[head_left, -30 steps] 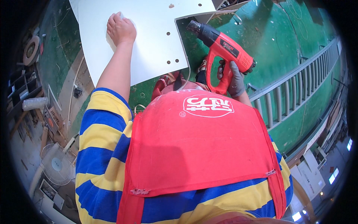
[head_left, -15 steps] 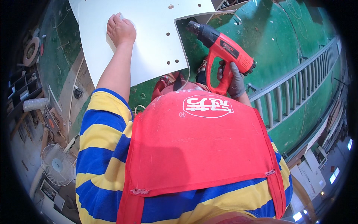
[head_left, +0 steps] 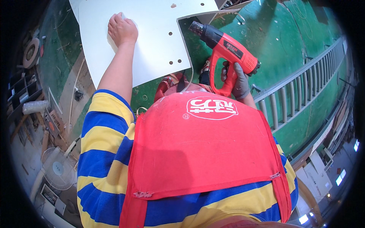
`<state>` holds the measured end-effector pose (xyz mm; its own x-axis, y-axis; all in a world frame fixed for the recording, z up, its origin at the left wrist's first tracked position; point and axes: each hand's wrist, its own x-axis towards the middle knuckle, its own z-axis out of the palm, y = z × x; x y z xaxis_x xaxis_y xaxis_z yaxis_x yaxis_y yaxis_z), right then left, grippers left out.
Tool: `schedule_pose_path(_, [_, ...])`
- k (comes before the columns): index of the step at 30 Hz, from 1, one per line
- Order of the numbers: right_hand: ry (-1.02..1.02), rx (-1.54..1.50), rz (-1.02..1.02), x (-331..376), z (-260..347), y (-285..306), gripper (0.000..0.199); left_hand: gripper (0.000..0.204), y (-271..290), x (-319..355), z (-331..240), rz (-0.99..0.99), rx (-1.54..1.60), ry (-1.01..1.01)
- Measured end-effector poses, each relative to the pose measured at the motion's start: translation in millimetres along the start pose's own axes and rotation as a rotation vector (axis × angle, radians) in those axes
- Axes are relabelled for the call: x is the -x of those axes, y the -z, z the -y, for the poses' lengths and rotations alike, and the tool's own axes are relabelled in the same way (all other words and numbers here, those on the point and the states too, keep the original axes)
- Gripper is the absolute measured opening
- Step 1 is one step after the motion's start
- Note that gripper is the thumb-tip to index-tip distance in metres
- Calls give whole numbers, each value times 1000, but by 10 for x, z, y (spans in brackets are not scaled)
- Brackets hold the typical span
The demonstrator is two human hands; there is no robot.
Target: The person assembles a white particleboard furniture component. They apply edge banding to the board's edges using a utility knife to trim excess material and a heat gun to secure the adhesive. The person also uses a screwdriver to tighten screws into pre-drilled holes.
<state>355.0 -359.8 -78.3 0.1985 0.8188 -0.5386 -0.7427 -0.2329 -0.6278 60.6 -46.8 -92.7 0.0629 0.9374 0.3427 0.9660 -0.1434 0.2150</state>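
Note:
A red and black heat gun is gripped by its handle in my right hand, which wears a grey glove. The gun's dark nozzle points up and left, beside the edge of a large white panel with several round holes. My bare left hand rests on this panel, fingers curled and closed together. A pale bit shows by the fingertips; what it is, I cannot make out. The right fingers are partly hidden behind the handle.
A metal ladder lies along the right side over the green floor. At the lower left stands a fan, below a dark compartmented rack and a roll of tape. White boards lie at the lower right.

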Motion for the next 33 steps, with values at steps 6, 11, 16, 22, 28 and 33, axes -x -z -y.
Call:
schedule_pose_path(6, [-19,-3,-18,29,4,-10,49,40,-52,-65,39,-8,-8,4])
schedule_pose_path(11, [-42,4,53,-1,-10,86,48,40,7,-23,29,3,13,9])
schedule_pose_path(16, [26,159,-5,15,69,182,47,41,25,7,87,-19,20,10])
schedule_pose_path(22, [661,495,-82,-64,1220,40,47,39,124,3,157,-3,-51,73])
schedule_pose_path(28, [753,794,-274,-1490,2941,293,37,39,200,48,86,-6,-48,72])
schedule_pose_path(33, [821,1588,-647,-3328,3759,294,84,37,212,11,16,28,-51,90])
